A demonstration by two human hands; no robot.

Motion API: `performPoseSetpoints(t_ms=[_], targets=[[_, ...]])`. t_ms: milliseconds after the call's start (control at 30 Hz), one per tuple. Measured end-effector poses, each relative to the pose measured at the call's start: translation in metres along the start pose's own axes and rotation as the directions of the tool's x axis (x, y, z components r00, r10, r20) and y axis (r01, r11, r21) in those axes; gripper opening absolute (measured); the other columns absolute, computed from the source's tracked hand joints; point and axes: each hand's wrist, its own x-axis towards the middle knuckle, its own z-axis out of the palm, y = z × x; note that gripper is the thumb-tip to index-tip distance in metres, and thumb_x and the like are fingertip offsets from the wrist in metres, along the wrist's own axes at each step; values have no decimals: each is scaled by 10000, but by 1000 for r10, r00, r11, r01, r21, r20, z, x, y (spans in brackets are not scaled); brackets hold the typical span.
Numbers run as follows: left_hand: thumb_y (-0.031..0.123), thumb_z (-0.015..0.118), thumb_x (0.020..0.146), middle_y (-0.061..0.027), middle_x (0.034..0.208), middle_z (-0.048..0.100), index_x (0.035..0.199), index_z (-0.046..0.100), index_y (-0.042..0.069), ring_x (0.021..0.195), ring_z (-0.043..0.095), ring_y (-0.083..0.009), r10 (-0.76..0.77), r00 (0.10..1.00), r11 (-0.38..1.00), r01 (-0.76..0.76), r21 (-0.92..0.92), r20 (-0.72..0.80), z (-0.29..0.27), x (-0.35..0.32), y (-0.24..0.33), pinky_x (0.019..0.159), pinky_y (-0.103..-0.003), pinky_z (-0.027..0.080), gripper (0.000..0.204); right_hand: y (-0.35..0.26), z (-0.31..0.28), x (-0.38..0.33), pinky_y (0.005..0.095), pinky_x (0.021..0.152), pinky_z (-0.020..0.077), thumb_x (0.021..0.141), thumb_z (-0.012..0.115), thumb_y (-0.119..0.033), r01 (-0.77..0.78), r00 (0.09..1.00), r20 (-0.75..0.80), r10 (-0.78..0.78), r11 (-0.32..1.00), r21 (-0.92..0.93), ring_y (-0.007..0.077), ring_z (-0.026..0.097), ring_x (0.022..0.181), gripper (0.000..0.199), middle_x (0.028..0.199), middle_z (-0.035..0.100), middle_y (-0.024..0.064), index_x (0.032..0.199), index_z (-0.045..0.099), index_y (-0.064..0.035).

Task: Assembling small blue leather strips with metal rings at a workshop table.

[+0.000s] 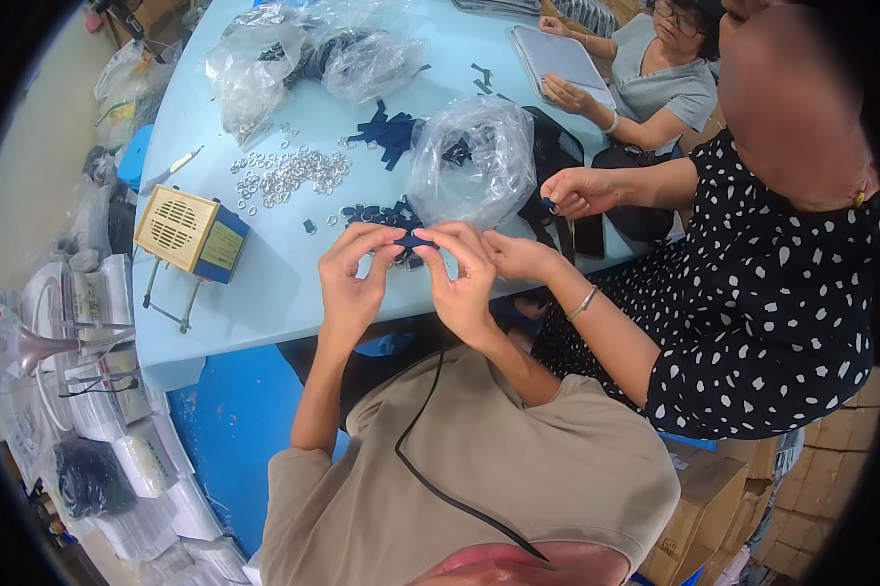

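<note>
My left hand (pixel 354 272) and my right hand (pixel 462 273) meet over the near edge of the light blue table (pixel 264 293). Between their fingertips they pinch a small dark blue strap piece (pixel 413 238). Just behind them lies a small heap of dark blue strap pieces (pixel 377 212). A scatter of small metal rings (pixel 289 174) lies further back to the left. Another heap of dark blue straps (pixel 389 132) sits behind that.
A person in a black dotted dress (pixel 753 293) sits at my right, hands near a clear plastic bag (pixel 471 161). Another person in grey (pixel 660 78) handles a grey tray (pixel 557 59). A small yellow-and-blue box device (pixel 191 232) stands left. More clear bags (pixel 293 54) lie far back.
</note>
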Motion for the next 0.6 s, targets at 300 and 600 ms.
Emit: performPoseSetpoints(t_ms=[300, 600], targets=[[-135, 673, 864, -112, 978, 700, 992, 724, -48, 872, 671, -198, 52, 996, 990, -42, 137, -72, 6, -3, -7, 786, -297, 541, 163, 4, 1, 1, 390, 935, 475, 842, 762, 20, 158, 987, 27, -156, 964, -213, 287, 599, 1064, 146, 950, 684, 73, 979, 738, -23], [-79, 705, 909, -105, 1032, 701, 1047, 721, -49, 914, 665, -157, 5, 1000, 998, -7, -60, -25, 3, -5, -4, 816, -277, 543, 142, 5, 0, 1, 387, 923, 491, 827, 780, 3, 164, 986, 6, -165, 975, -149, 282, 613, 1065, 185, 955, 692, 65, 1003, 773, -53]])
